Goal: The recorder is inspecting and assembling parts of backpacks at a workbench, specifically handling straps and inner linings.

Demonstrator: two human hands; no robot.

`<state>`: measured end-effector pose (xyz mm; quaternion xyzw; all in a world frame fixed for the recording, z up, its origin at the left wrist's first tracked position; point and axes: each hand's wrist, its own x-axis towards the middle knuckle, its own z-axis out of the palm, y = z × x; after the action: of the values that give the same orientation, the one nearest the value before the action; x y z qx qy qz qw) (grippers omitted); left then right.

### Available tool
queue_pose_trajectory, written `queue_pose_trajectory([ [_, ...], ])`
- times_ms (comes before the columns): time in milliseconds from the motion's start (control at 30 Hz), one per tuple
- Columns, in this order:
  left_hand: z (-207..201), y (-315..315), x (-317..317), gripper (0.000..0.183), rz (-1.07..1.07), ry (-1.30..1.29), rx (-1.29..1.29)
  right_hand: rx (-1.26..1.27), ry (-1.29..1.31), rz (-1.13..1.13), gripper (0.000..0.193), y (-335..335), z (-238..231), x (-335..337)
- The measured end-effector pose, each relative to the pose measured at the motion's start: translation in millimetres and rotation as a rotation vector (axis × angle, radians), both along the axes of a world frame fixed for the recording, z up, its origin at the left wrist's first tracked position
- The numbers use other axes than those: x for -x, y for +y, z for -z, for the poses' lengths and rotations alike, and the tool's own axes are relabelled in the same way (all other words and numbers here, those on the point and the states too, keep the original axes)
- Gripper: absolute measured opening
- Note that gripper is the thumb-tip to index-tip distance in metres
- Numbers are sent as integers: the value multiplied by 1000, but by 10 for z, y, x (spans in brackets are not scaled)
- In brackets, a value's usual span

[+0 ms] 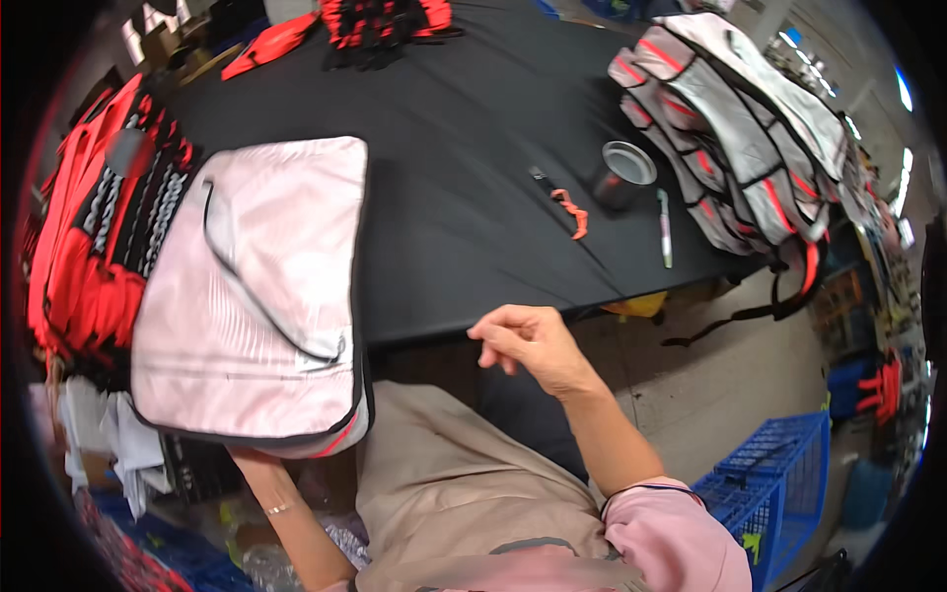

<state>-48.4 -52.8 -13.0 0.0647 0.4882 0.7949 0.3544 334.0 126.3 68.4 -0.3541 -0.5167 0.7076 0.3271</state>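
A pale pinkish-grey bag [266, 286] with black edging lies flat at the left, its near end jutting past the table's front edge. A dark curved zip line runs aslant over its top face. My left hand [254, 458] reaches beneath the bag's near edge; its fingers are hidden there. In front of the table, to the right of the bag, my right hand [528, 345] is raised with fingers loosely bent and somewhat apart. Nothing shows in it, and it touches neither bag nor table.
On the black-covered table [464, 168] lie orange-handled snips [570, 211], a cup-like container [627, 170] and a marker [665, 229]. Grey backpacks [730, 128] are piled at right, red bags [94, 227] at left, more red pieces [385, 25] behind. A blue crate [774, 483] stands lower right.
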Motion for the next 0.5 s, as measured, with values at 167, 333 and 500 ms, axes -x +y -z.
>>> queue_pose_trajectory([
  [167,366,230,-576,60,14,-320,82,-258,-258,376,14,146,167,-309],
  [333,465,81,-406,59,-122,-339,13,-665,-638,503,16,683,106,-417],
  [500,240,830,-727,40,-106,-615,-6,-817,-716,467,30,1779,737,-1000],
])
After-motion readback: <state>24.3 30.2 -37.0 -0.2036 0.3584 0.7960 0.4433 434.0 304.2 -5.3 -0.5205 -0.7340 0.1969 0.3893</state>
